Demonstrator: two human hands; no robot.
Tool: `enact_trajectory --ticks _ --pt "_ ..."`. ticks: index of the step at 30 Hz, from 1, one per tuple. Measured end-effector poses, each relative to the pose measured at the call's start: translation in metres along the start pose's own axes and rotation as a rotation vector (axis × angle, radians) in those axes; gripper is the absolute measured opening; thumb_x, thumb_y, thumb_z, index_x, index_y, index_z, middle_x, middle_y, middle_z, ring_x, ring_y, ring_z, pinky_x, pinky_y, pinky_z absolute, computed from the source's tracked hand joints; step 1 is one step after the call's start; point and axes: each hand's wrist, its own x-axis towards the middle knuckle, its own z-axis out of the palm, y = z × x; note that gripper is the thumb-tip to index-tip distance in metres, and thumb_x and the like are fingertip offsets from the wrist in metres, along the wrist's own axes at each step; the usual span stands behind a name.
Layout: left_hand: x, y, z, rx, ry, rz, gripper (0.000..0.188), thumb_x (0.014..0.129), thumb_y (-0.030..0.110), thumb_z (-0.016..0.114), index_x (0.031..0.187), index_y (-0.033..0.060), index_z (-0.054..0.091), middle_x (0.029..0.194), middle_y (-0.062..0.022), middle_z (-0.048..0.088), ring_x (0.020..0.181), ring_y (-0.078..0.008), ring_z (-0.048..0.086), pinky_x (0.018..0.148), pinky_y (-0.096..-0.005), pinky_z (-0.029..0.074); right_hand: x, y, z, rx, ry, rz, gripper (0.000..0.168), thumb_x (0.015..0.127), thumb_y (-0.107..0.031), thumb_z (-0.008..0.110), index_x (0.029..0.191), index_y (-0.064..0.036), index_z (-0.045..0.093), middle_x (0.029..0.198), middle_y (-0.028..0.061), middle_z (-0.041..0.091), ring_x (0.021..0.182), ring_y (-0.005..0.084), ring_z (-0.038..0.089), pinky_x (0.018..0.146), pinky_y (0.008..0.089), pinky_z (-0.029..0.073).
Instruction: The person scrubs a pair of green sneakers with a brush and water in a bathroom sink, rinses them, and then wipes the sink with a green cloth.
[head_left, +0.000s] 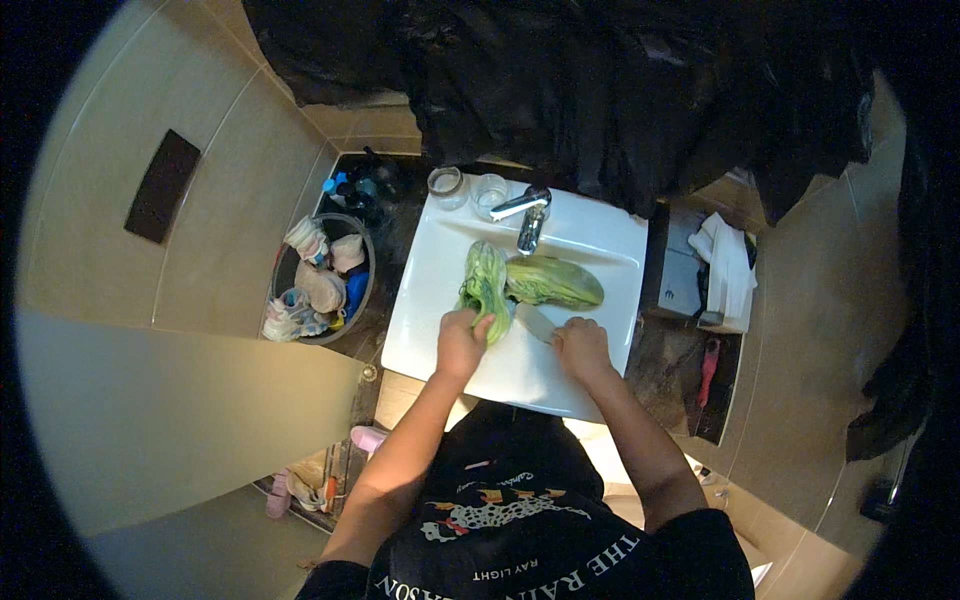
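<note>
My left hand (460, 346) grips the near end of a long green leafy vegetable, seemingly a cabbage (484, 271), over a white washbasin (427, 307). In my right hand (583, 348) is the handle end of a knife with a broad, pale blade (534, 322), which points up and left towards the vegetables. A second green vegetable (559, 281) lies crosswise in the basin, just below the chrome faucet (531, 217). Its left end is against or close to the first one. My right fingers hide the knife's handle.
Two glass jars (446, 186) stand at the basin's back left corner. Left of the basin is a round basket (373, 255) of shoes or cloth items. A tissue box (724, 319) and a pink-handled item (708, 371) are on the dark counter at right. Black plastic or cloth (540, 82) hangs behind.
</note>
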Motion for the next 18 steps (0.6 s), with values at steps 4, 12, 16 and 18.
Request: enact_trajectory --ticks 4,12,16,18 --pt "-0.007 -0.002 0.031 0.18 -0.108 -0.009 0.024 0.081 0.026 0.067 0.076 0.0029 0.061 0.087 -0.0177 0.061 0.091 -0.0388 0.05 0.081 -0.0468 0.039 0.051 -0.028 -0.041 0.848 0.083 0.222 0.028 0.095 -0.025 0.052 0.094 0.0 0.065 0.094 0.0099 0.067 0.088 0.0222 0.064 0.076 0.0332 0.051" --pt "0.003 0.025 0.007 0.241 -0.225 -0.229 0.026 0.078 0.028 0.069 0.088 0.0044 0.067 0.1 -0.0146 0.061 0.104 -0.0348 0.047 0.088 -0.0444 0.038 0.146 -0.068 -0.08 2.374 -0.04 0.476 0.035 0.091 -0.024 0.06 0.111 0.001 0.046 0.119 0.0196 0.05 0.114 0.0317 0.05 0.103 0.0449 0.039" --pt "0.006 -0.01 0.017 -0.48 -0.383 -0.461 0.028 0.086 0.027 0.062 0.095 0.0007 0.063 0.103 -0.012 0.06 0.109 -0.0313 0.047 0.089 -0.0418 0.04 0.153 -0.065 -0.087 2.471 -0.041 0.497 0.037 0.088 -0.024 0.063 0.099 0.005 0.042 0.115 0.0263 0.047 0.117 0.0406 0.047 0.105 0.0513 0.036" --pt "0.011 -0.02 0.026 -1.073 -0.437 -0.737 0.028 0.091 0.024 0.057 0.104 -0.0001 0.06 0.108 -0.0119 0.059 0.112 -0.0293 0.047 0.091 -0.0408 0.041 0.153 -0.062 -0.091 2.538 -0.013 0.522 0.036 0.09 -0.023 0.059 0.099 0.009 0.045 0.122 0.0299 0.045 0.122 0.044 0.043 0.106 0.0511 0.036"
